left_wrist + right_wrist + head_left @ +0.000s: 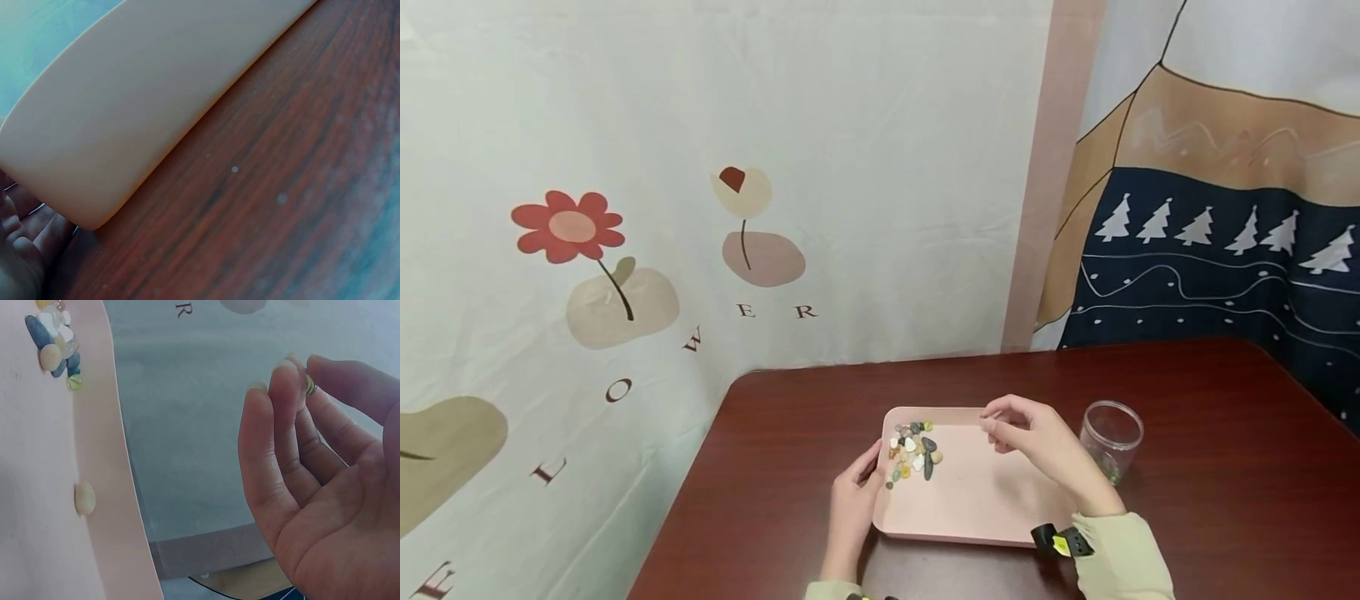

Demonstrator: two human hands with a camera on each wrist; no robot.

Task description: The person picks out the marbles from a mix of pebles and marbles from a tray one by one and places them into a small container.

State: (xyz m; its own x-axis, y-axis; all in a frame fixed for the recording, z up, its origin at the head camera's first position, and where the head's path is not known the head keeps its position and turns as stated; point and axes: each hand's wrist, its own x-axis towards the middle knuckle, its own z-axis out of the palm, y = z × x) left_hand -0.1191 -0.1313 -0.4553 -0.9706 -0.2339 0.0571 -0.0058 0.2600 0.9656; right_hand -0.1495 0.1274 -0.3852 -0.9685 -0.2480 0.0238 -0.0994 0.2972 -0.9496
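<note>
A shallow pink tray [970, 517] lies on the table, with a cluster of small mixed pebbles [917, 450] at its left side. My left hand [853, 504] grips the tray's left edge; in the left wrist view its fingers [47, 231] lie against the outer wall near a corner. Over the tray's far right part, my right hand [1037, 433] is raised. Between thumb and fingertips it pinches a small yellow-green pebble [310, 385], mostly covered by the fingers. One pale pebble [85, 498] sits alone by the tray wall in the right wrist view.
A clear round jar [1108, 437] with some pebbles at its bottom stands right of the tray, beside my right forearm. The dark red wooden table [775, 467] meets a printed cloth backdrop [887, 208] at its far edge.
</note>
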